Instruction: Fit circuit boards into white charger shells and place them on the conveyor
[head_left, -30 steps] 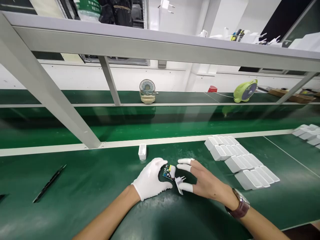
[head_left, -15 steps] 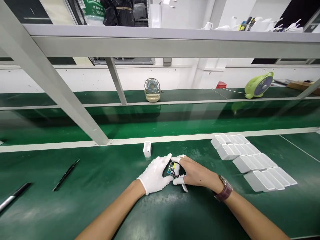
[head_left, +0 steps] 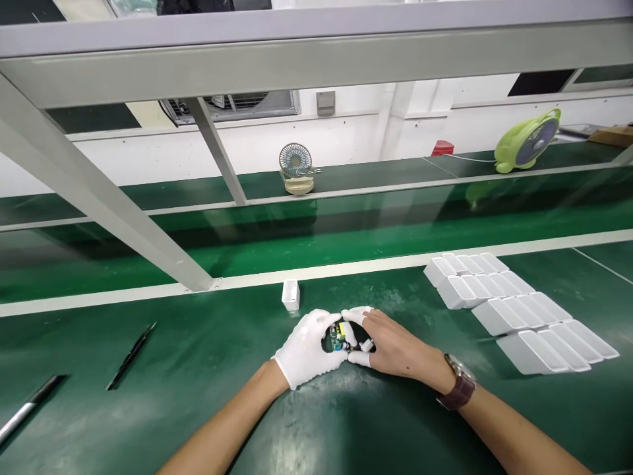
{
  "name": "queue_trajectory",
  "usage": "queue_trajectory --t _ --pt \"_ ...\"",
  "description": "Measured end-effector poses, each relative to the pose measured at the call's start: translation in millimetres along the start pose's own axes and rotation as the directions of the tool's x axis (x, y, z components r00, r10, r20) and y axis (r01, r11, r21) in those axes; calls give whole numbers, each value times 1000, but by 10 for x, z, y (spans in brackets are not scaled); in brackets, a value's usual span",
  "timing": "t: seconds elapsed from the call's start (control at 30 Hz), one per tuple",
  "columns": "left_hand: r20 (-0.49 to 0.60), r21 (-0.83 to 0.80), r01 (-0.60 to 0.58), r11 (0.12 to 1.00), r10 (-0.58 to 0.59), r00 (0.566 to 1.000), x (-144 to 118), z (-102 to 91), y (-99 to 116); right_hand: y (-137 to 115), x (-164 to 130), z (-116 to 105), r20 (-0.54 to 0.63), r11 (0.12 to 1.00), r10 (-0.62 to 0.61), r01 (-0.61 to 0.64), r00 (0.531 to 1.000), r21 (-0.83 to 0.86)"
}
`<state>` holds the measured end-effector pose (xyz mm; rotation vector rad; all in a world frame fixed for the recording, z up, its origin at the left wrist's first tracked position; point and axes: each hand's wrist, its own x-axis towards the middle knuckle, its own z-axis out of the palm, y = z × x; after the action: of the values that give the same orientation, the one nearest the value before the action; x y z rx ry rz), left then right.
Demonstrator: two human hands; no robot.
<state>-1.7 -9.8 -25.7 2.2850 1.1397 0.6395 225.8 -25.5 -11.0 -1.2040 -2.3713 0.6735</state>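
Holding: both hands meet over a small circuit board [head_left: 339, 335], right at the near middle of the green table [head_left: 208, 356].
Left hand: the left hand [head_left: 304, 349], in a white glove, curls in from the left, its fingers [head_left: 324, 321] clasped round the board's left edge.
Right hand: the right hand [head_left: 390, 343] is bare apart from white finger cots; its fingers [head_left: 357, 316] pinch the board's right side, thumb tip low, forefinger tip on top.
Board: green, with a yellow part showing in the gap between the two hands; it sits just above the table or on it, and I cannot tell which.
Plug piece: a bit of white plastic [head_left: 366, 344] peeks out under the right hand, touching the board; most of it is hidden.
Wrist: a watch [head_left: 459, 389] with a brown strap on the right wrist.
Beyond the hands: one small white casing [head_left: 291, 295] stands alone near the table's far rail.
Right side: rows of white casings [head_left: 514, 313] lie packed side by side, well apart from the hands.
Left side: a black tool [head_left: 131, 355] lies slantwise, and a second dark rod [head_left: 30, 409] nearer the left edge.
Far side: a small grey fan [head_left: 295, 168] and a lime-green fan [head_left: 529, 140] stand on the far ledge, beyond the conveyor belt [head_left: 346, 231].
Overhead: a grey frame [head_left: 99, 191] crosses the view with slanting struts.
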Motion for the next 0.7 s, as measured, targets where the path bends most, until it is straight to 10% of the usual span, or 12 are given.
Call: queue_trajectory --t 0.4,0.53,0.7 --pt "-188 -110 31 993 -51 981 -97 -132 13 39 65 73 -1 793 148 -118 989 598" --pt "-472 86 -60 994 94 876 -120 -272 -100 58 69 128 -73 801 175 -99 982 590" --pt "-563 60 278 959 -197 803 -31 -407 -395 48 46 212 -135 843 225 -123 965 523"
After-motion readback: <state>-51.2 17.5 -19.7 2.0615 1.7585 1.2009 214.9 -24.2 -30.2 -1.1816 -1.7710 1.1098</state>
